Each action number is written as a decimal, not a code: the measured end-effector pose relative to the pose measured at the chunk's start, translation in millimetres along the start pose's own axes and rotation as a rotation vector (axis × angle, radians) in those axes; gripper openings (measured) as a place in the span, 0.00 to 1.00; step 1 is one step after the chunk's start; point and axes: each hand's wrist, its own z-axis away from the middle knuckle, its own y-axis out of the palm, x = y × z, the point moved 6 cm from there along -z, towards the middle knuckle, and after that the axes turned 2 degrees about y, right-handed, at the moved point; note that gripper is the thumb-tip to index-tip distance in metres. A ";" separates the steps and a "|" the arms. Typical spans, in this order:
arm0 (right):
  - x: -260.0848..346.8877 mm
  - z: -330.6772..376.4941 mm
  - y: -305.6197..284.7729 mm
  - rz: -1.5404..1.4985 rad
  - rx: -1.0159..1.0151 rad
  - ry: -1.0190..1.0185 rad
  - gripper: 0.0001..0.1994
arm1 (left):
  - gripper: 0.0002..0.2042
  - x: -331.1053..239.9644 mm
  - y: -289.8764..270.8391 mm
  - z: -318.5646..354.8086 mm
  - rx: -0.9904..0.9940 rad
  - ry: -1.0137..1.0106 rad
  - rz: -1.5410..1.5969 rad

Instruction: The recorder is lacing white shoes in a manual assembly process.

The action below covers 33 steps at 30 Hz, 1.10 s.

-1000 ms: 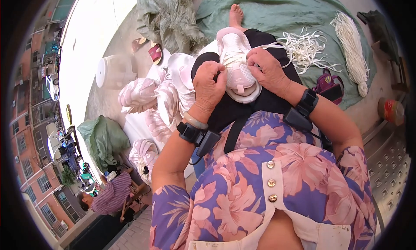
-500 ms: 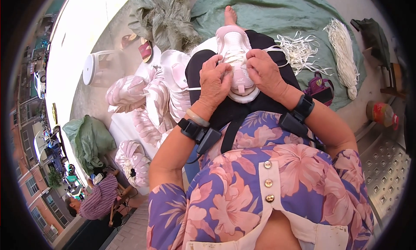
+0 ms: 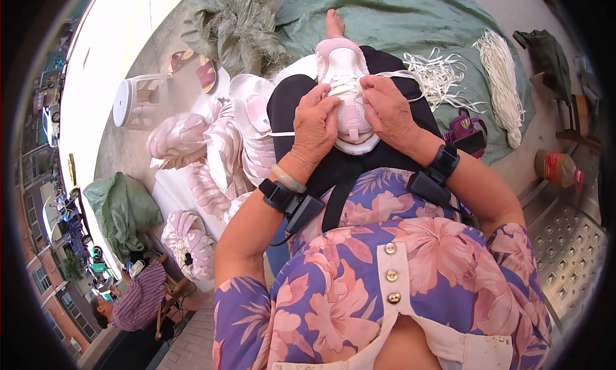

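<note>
A pink and white sneaker (image 3: 353, 116) lies on my lap between my black-trousered thighs, its toe away from me and its heel toward me. White shoelace (image 3: 346, 86) crosses its upper in rows. My left hand (image 3: 316, 121) is at the shoe's left side, thumb and fingers pinched on the lace; a white end (image 3: 281, 134) sticks out to its left. Pressed to the opposite side, my right hand (image 3: 393, 115) also pinches lace, and a loose loop (image 3: 410, 76) runs over my right thigh. The fingertips partly hide the lace in each pinch.
Several pink and white shoe uppers (image 3: 218, 145) are heaped on my left, near a white stool (image 3: 138, 102) and sandals (image 3: 205, 75). Loose white laces (image 3: 436, 78) and a lace bundle (image 3: 504, 87) lie on the green sheet (image 3: 398, 17). A plastic bottle (image 3: 559, 168) stands right; a seated person (image 3: 138, 296) is lower left.
Both hands stay at the shoe, with the fingers shifted slightly along the lacing. The whole view has slid a little, moving the surroundings leftward in the picture.
</note>
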 end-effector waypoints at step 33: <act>-13.4 5.7 -7.7 -0.130 0.120 0.125 0.06 | 0.05 13.6 28.1 -11.4 -0.003 -0.167 0.124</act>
